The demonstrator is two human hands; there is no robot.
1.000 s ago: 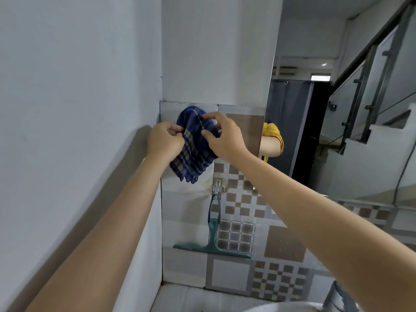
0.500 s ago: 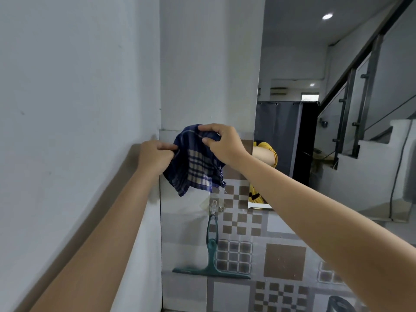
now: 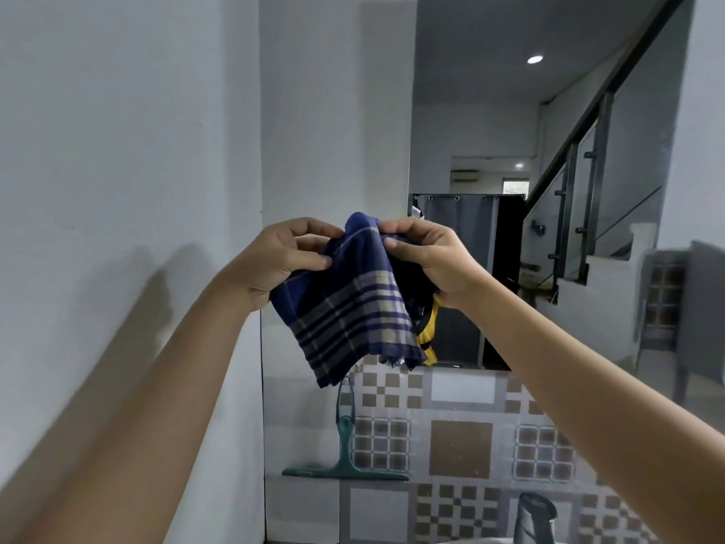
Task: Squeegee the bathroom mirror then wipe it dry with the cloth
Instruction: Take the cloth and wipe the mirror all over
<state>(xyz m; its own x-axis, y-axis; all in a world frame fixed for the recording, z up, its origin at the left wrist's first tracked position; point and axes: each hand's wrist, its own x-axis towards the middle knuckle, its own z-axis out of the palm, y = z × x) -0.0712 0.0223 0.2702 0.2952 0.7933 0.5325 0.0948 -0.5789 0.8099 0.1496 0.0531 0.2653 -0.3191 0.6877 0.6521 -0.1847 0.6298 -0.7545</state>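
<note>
Before the mirror (image 3: 490,111), left hand (image 3: 276,261) and right hand (image 3: 427,261) pinch the hanging cloth (image 3: 349,320).

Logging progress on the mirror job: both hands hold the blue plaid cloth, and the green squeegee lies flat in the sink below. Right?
Not quite. The head view shows the green squeegee hanging on the tiled wall, not lying in the sink. The left hand and right hand do both hold the blue plaid cloth.

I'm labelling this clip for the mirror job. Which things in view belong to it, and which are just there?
Part of the job: cloth held by left hand and right hand; squeegee hanging on the tiles; mirror.

Just there: tap; white wall.
</note>
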